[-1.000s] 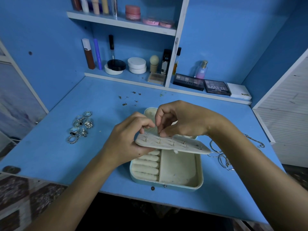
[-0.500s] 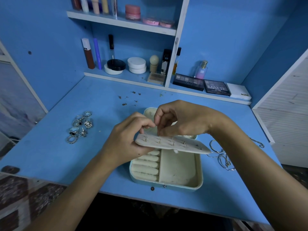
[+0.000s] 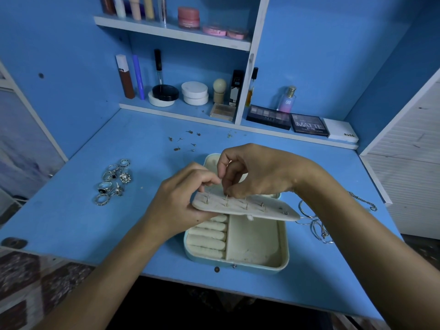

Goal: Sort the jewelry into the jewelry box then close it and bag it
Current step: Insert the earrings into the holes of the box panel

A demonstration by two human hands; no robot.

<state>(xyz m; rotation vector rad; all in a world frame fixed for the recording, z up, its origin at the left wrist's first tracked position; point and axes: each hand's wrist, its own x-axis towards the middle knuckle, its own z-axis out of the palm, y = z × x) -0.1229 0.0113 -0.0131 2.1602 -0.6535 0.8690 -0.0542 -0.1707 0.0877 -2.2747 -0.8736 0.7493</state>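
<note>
Blue table, blue shelf wall. Cream earring panel, studded: left hand grips it, right hand pinches a stud.

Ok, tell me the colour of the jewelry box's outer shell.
Pale blue-green outside, cream lining; the box shows best in the head view.

My left hand holds the earring panel over the open jewelry box (rings piled left) while my right hand pinches a stud.

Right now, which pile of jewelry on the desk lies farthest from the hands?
The cluster of silver rings at the left. The loose stud earrings lie just behind the jewelry box, and the bangles by the right wrist.
</note>
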